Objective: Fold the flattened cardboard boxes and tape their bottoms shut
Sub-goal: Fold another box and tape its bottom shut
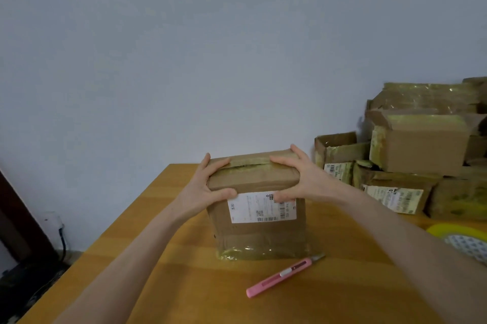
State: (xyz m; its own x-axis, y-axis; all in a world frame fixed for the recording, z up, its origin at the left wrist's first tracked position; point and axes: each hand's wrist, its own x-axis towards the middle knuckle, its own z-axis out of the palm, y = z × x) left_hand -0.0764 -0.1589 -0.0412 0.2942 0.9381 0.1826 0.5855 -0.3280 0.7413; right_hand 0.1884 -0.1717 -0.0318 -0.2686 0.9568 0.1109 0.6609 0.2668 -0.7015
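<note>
Left hand (203, 188) and right hand (299, 178) clasp the box (261, 236) top; tape roll (448, 230) cut off by right edge

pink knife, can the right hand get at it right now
Probably yes: the knife lies on the table in front of the box, nothing over it. The right hand grips the box top, so it must let go first.

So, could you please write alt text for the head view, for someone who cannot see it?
The left hand and right hand grip the top of a cardboard box on a table. A pink utility knife lies before it; a tape roll and stacked boxes sit at right.
</note>
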